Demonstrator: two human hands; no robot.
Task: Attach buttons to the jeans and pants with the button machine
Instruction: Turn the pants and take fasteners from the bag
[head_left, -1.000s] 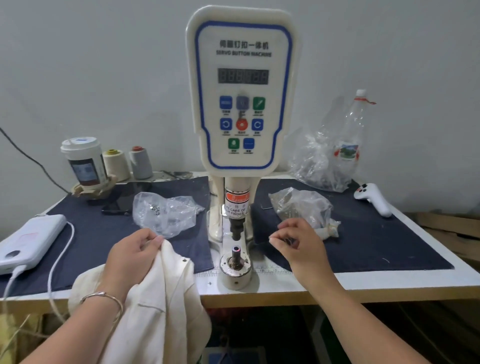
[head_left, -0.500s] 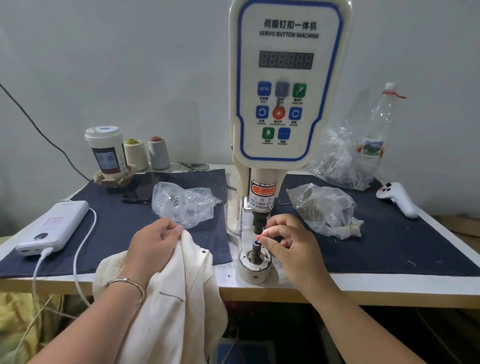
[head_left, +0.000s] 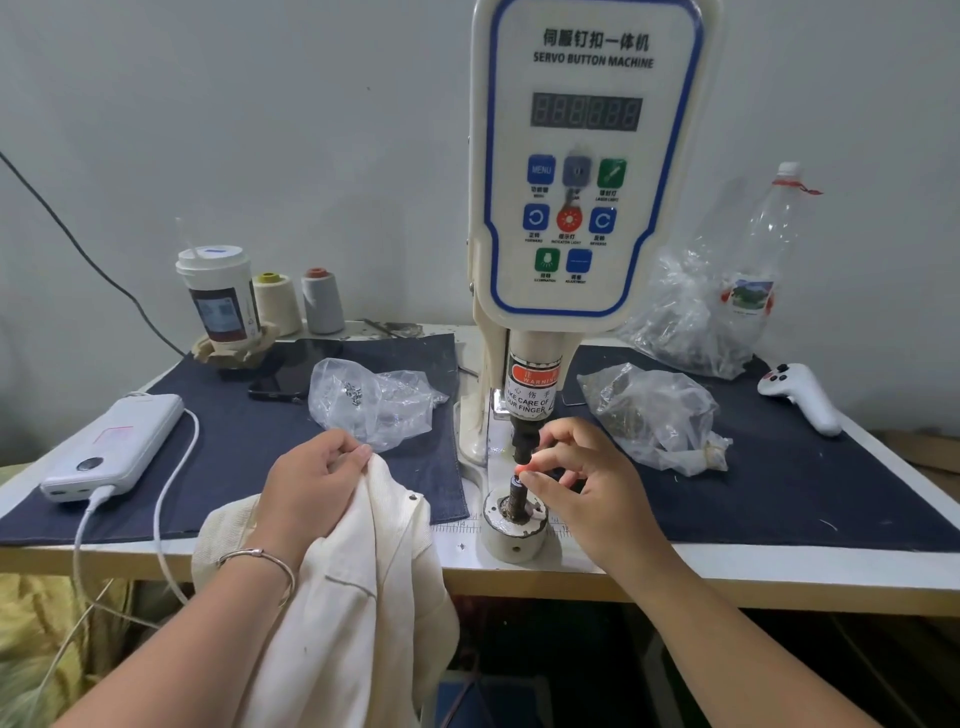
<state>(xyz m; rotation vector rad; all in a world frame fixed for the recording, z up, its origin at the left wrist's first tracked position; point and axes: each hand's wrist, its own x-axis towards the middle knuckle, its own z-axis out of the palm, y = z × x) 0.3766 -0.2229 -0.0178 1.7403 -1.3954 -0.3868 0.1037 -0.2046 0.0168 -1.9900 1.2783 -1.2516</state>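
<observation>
On the lower post (head_left: 518, 500) of the button machine (head_left: 587, 171), my right hand (head_left: 587, 488) is pinching something too small to identify at its tip; my left hand (head_left: 311, 483) is gripping the cream pants (head_left: 363, 587) at the table (head_left: 727, 566) edge beside it.

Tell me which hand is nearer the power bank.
Left. The left hand grips the cream pants beside the power bank; the right hand is across the machine's post.

A white power bank (head_left: 111, 448) lies at the worktop's left edge. A paper cup (head_left: 221, 297) and two thread spools (head_left: 298, 304) stand at the back left. A white controller (head_left: 800, 397) lies at the right edge.
</observation>
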